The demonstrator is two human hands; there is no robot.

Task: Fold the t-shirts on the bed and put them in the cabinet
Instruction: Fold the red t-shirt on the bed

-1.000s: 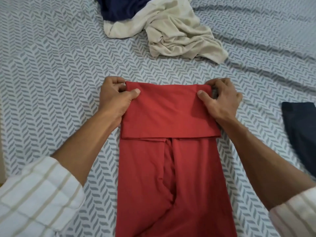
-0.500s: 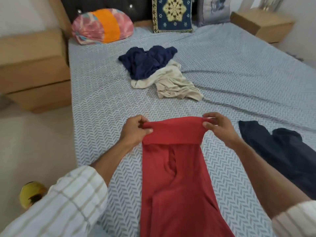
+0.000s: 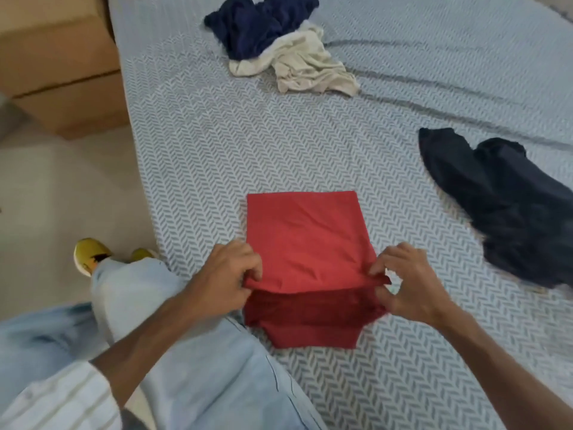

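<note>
- Clearly mid-fold: left hand (image 3: 231,276) and right hand (image 3: 403,283) each pinch a near corner of the red t-shirt (image 3: 305,237) on the bed (image 3: 217,144).
- Unfolded: navy t-shirt (image 3: 257,24), cream t-shirt (image 3: 307,66), dark t-shirt (image 3: 508,206).
- Nothing appears stored; no cabinet visible.

Bed (image 3: 217,156) fills most of the view, covered by a grey-blue sheet with a white herringbone pattern; long creases run across its upper right. Left of the bed: pale beige floor (image 3: 62,187), plain, smooth-looking. Upper left: light wooden cabinet (image 3: 62,66) standing right against the bed edge, a dark horizontal seam across its front. Lighting soft and even, no hard shadows.
</note>
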